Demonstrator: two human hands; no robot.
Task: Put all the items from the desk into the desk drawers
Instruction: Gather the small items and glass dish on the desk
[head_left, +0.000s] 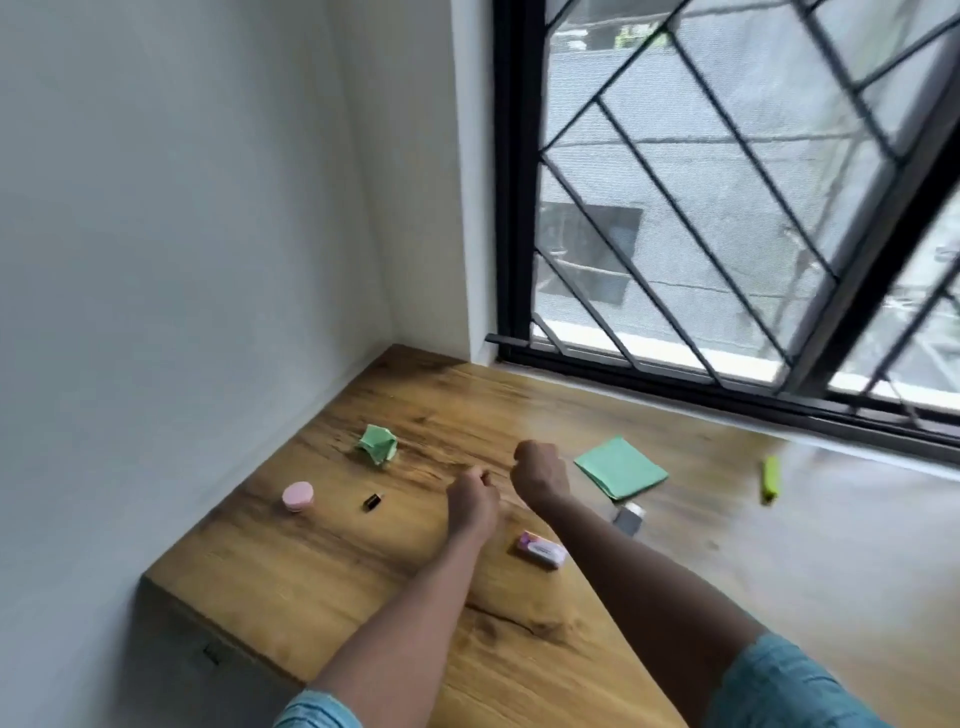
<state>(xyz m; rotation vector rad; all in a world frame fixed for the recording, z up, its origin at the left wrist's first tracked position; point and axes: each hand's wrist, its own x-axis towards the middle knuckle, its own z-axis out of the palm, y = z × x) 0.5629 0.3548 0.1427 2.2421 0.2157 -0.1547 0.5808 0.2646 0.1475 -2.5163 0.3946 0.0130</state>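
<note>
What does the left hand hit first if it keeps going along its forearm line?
Probably nothing close: the left hand points over bare desk, passing close beside the right hand, towards the window frame. Depth is unclear, so it could graze the right hand.

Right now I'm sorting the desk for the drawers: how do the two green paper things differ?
The crumpled green paper is scrunched into a lump; the flat green sheet lies smooth, straight-edged. The paper sits left of the left hand, toward the wall; the sheet lies right of the right hand, toward the window. The sheet covers more desk than the lump. Both are mint green, untouched.
</note>
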